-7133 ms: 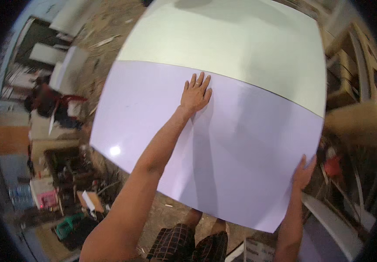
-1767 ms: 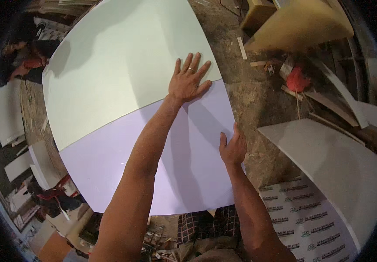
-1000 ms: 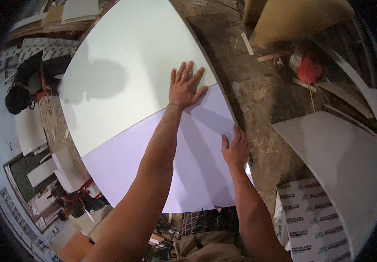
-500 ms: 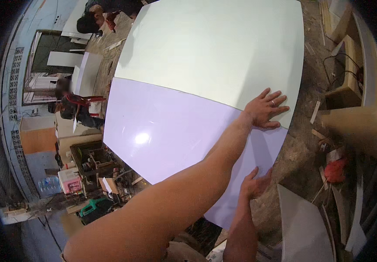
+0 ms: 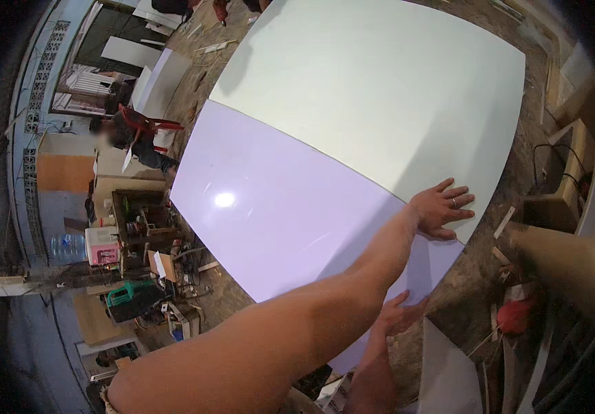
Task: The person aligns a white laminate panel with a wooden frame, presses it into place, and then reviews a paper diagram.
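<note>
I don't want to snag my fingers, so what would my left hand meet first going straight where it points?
Your left hand would first reach the right edge of the pale sheet, then probably pass over the floor; how far below that lies is unclear.

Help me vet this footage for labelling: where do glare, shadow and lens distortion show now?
Head view: bright glare spot on the lilac panel; head view: grey shadow over the white panel around the left hand; head view: the panels' outer edges bow outward and the picture's corners go dark.
</note>
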Demonstrator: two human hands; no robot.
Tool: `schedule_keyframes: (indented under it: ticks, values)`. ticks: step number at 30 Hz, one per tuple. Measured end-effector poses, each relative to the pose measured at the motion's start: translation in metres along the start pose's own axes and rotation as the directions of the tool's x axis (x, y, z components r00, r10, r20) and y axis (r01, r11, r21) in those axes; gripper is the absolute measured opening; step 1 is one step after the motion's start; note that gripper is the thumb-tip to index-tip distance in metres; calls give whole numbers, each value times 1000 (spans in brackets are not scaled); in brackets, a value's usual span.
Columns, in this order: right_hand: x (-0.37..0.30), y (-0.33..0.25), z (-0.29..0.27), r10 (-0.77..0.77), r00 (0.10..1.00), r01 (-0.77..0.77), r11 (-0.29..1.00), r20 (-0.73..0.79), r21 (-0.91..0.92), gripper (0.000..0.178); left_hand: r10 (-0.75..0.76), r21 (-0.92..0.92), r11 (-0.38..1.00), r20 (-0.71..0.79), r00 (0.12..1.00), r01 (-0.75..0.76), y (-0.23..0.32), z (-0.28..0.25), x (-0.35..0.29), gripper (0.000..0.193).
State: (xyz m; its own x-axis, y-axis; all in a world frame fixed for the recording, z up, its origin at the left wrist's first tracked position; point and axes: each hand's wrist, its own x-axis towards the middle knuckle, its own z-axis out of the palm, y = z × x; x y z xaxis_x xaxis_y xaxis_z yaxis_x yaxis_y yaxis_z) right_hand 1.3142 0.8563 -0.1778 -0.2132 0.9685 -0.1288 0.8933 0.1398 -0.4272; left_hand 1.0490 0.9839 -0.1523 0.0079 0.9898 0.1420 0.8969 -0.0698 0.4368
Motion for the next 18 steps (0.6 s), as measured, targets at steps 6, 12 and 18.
schedule_keyframes:
  ticks: [6,12,18]
  values:
    - [-10,-6,2,48,999,-48,999,-1,-15,60,21,51,998,13,1000,-22,-3,5,-6,70]
    - [0,12,2,158,987,-157,985,7,-71,62,10,-85,996,52,999,-5,4,19,19,73]
    - [12,0,-14,170,975,-171,985,147,-5,64,-126,207,975,194,973,85,3,8,21,70]
